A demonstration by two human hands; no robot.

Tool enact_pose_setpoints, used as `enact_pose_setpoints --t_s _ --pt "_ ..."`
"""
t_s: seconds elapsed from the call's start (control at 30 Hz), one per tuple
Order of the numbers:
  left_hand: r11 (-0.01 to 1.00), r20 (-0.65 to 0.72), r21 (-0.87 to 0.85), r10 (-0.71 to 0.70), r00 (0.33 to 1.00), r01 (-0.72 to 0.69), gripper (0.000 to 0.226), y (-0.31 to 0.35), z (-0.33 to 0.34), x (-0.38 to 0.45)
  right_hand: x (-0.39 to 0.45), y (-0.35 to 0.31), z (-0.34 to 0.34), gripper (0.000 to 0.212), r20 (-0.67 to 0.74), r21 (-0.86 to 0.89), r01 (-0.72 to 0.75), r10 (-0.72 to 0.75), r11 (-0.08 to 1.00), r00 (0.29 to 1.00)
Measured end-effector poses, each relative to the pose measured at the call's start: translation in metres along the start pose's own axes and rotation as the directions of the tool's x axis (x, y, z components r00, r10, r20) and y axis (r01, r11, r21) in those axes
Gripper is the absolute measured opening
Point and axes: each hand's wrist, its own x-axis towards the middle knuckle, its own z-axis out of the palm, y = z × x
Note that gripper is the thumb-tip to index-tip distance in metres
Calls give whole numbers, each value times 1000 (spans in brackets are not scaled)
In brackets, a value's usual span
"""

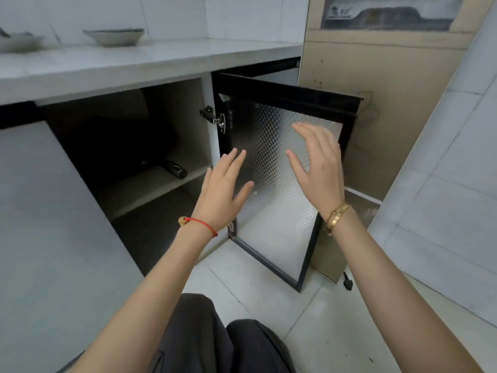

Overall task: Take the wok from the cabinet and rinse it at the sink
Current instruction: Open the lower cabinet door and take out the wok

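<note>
We are holding both hands up in front of the open cabinet door [282,168], fingers loosely spread and gripping nothing: the left hand [224,189] nearer the cabinet [172,111] opening, the right hand [317,168] over the patterned glass. Whether either is touching the door, we cannot tell. Inside, on the shelf [150,187], the wok [121,146] is sitting as a dark shape lost in shadow; only its black handle [174,168] is showing clearly.
</note>
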Motion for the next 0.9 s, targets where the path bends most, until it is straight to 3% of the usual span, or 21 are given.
enact_pose_setpoints --t_s 0.33,0.57,0.7,0.77,0.9 --pt "951 -51 9 -307 950 308 63 -61 -46 -60 -7 -56 69 38 248 250 -52 -12 967 969" --pt "898 -62 -42 -440 896 439 61 -107 -49 -50 0 -70 130 40 403 289 -144 16 946 915" --pt "841 -83 -156 -534 842 518 58 -138 -45 -30 14 -75 174 42 504 304 -206 27 930 863" --pt "765 -67 -297 -613 787 571 57 -152 -43 -15 22 -78 197 42 544 328 -247 32 912 838" --pt "478 55 -597 -777 627 645 55 -187 -34 19 43 -88 247 46 667 337 -372 59 865 742"
